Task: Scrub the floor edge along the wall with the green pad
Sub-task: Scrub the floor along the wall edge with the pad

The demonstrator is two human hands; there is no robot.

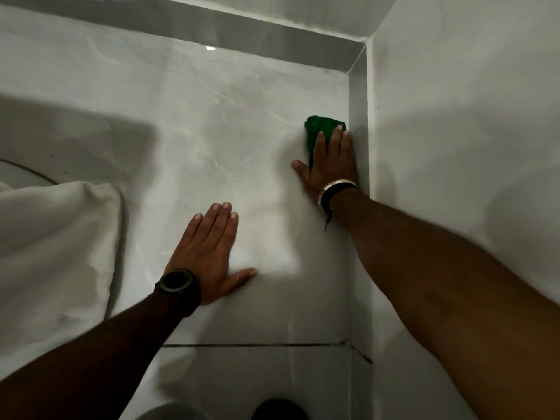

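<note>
The green pad (pixel 318 128) lies on the pale marble floor (pixel 212 140), tight against the skirting (pixel 359 116) of the right wall. My right hand (pixel 328 160) presses flat on top of it, fingers pointing away from me, and covers most of the pad; only its far and left parts show. A bracelet and a dark band sit on that wrist. My left hand (pixel 210 250) rests flat on the bare floor nearer me, fingers together, thumb spread, holding nothing. A dark watch is on its wrist.
The right wall (pixel 454 147) and the far wall's grey skirting (pixel 212 28) meet in a corner at top right. A white cloth or bedding (pixel 54 237) hangs at the left. A dark grout line (pixel 257 344) crosses the floor near me.
</note>
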